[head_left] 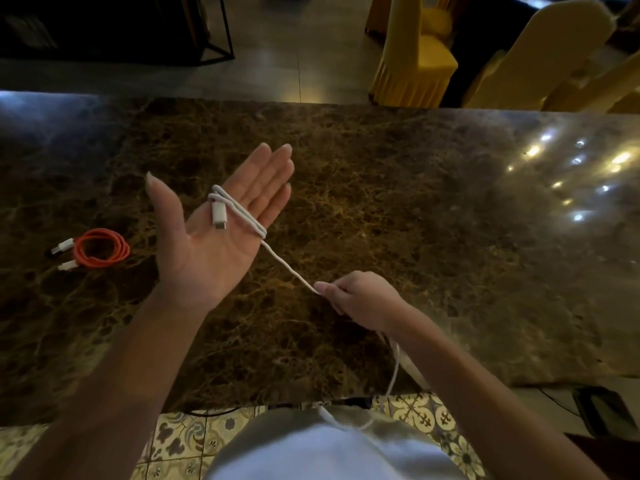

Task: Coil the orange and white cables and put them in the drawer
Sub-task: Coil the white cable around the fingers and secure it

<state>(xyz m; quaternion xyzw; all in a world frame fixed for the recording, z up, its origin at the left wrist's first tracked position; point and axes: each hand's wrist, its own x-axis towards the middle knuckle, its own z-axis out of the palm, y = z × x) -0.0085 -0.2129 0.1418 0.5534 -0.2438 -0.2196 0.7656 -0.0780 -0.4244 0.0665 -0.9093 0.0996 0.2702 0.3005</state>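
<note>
My left hand (pixel 221 216) is held palm up over the marble counter, fingers straight. The white cable (pixel 239 211) is wound in a few loops across the base of its fingers, and its white plug lies on the palm. From the loops the cable runs taut down to my right hand (pixel 360 299), which pinches it between thumb and curled fingers. The slack hangs below my right wrist, over the counter's near edge toward my lap. The orange cable (pixel 102 249) lies coiled on the counter at the left, with its two white plugs sticking out. No drawer is in view.
The dark brown marble counter (pixel 398 209) fills the middle of the view. Yellow-covered chairs (pixel 419 53) stand beyond its far edge at the right. A dark metal-framed piece of furniture (pixel 214 39) stands at the far left. Patterned floor tiles (pixel 415 414) show below the near edge.
</note>
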